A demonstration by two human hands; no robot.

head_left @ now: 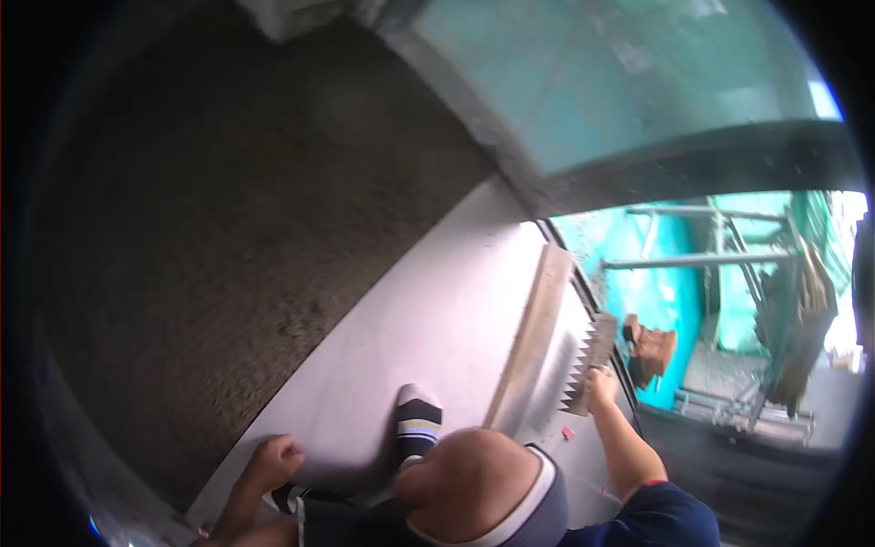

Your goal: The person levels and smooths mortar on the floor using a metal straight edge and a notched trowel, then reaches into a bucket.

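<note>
My right hand (601,390) grips a notched trowel (597,341), its toothed edge turned left toward a long wooden board (530,333). The trowel is held at the right side of a pale, smooth slab (365,383), near a dark window-frame edge. My left hand (273,461) is closed with the fingers curled, near the slab's lower left edge; nothing shows in it. Between the hands are my bent bare knee (478,474) and a foot in a striped sock (419,421) on the slab.
Dark, rough, grainy ground (210,237) spreads along the slab's left side. Small red pieces (568,433) lie right of the board. Beyond the opening are scaffold poles (702,261), green netting (743,310) and brown boots (652,351). A grey frame (510,159) crosses above.
</note>
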